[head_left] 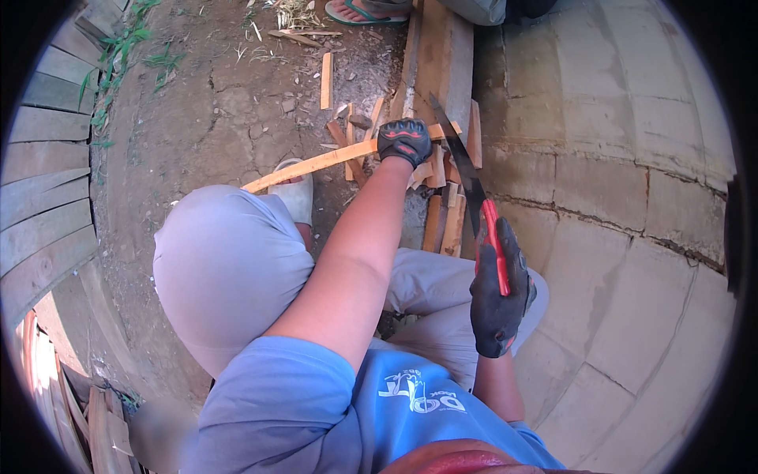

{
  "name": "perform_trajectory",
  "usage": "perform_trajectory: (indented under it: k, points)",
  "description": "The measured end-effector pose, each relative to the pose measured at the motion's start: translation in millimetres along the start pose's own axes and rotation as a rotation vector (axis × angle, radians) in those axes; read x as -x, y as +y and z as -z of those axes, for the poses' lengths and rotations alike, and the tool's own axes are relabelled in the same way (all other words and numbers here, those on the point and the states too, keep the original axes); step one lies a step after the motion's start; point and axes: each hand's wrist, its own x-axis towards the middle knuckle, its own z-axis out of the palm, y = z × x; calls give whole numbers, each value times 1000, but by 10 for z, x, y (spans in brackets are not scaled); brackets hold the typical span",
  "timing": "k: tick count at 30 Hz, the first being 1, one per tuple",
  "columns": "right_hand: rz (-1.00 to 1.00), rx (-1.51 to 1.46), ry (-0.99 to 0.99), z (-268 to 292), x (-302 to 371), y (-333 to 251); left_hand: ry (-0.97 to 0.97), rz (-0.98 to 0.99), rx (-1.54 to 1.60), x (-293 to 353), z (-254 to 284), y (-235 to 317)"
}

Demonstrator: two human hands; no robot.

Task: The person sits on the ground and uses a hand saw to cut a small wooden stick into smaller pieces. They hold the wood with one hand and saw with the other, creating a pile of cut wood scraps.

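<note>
My left hand (404,141), in a black glove with red marks, is closed around a long thin wooden strip (324,161). The strip runs from beside my left knee over to a thick wooden beam (444,71), its short right end sticking out past my fist. My right hand (502,292), also gloved, grips the red handle of a handsaw (470,182). The saw's dark blade points away from me and crosses the strip's right end, just right of my left hand. Whether its teeth touch the wood I cannot make out.
Several short wood offcuts (452,225) lie below and beside the beam. A loose wooden piece (327,80) rests on the dirt ground (205,103). Concrete blocks (592,174) spread along the right. Another person's sandalled foot (367,11) is at the top. Planks (47,189) line the left.
</note>
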Motion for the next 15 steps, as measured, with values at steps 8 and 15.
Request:
perform_trajectory:
  k: [8, 15]
  points:
    - [194, -1, 42, -600, -652, -13, -15, -1, -5, 46, 18, 4]
    - [254, -38, 27, -861, -940, 171, -55, -14, 10, 30, 57, -2]
